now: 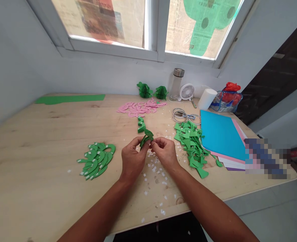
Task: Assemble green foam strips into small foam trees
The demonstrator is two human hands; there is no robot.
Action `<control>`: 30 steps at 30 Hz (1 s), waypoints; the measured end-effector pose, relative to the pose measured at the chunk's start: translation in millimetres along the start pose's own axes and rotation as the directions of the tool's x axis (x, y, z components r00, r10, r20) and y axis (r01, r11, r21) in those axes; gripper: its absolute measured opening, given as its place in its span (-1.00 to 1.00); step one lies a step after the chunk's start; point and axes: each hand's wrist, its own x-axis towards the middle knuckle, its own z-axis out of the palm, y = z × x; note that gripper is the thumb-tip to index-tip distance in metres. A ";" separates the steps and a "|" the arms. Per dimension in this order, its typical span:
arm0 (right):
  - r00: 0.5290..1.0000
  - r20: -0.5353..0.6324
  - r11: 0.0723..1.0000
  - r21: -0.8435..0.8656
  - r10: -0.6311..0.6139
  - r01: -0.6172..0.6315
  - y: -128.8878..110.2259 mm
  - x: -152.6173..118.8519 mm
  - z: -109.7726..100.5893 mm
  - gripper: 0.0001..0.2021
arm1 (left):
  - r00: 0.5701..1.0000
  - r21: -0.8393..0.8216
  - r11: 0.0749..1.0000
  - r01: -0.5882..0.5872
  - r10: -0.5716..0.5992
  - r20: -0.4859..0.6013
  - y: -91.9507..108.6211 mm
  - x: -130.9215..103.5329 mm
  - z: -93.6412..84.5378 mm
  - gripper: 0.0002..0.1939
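Over the middle of the table, my left hand [133,160] is closed around a small layered green paper cutout [147,135]. My right hand [165,154] pinches at its right edge; what exactly sits between those fingertips is too small to make out. Just beyond my hands lies a short stack of curved green pieces [140,125] with white tabs. To the left is a fanned pile of curved green cutouts [98,160], several carrying small white squares. Tiny white paper bits [156,169] are scattered on the table below my hands.
Green scraps [190,143] lie right of my hands, beside coloured sheets [222,132]. Pink cutouts [140,108], tape rings [180,115], two folded green shapes [144,90], a bottle [176,84], a fan [187,91] and a white roll [207,98] stand farther back. A green strip [70,98] lies back left.
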 end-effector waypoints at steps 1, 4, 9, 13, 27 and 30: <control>1.000 -0.003 1.000 -0.004 -0.001 0.001 0.1 0.1 -0.1 -0.88 | 1.000 -0.001 1.000 0.002 -0.002 0.002 0.6 -0.1 0.0 -0.87; 1.000 -0.007 1.000 -0.020 -0.006 0.006 0.2 0.4 -0.5 -0.88 | 1.000 -0.007 1.000 0.004 -0.004 0.009 1.9 -0.4 0.1 -0.86; 1.000 -0.022 0.997 -0.073 -0.008 0.007 1.0 0.9 -1.2 -0.87 | 1.000 -0.026 0.999 0.025 -0.025 0.003 1.7 -1.0 1.0 -0.86; 0.998 -0.051 0.992 -0.123 -0.033 0.027 1.5 1.0 -1.2 -0.89 | 0.998 -0.087 0.994 0.061 -0.059 0.017 -1.0 0.1 1.9 -0.84; 0.998 0.030 0.997 -0.060 -0.052 0.054 -9.2 -0.5 -6.9 -0.94 | 0.893 -0.548 0.740 0.390 -0.450 0.028 -1.2 16.7 -1.1 -0.78; 0.993 0.077 0.992 -0.077 -0.092 0.098 -11.1 -1.2 -9.0 -0.90 | 0.882 -0.587 0.706 0.396 -0.469 0.030 -0.6 19.9 -4.0 -0.79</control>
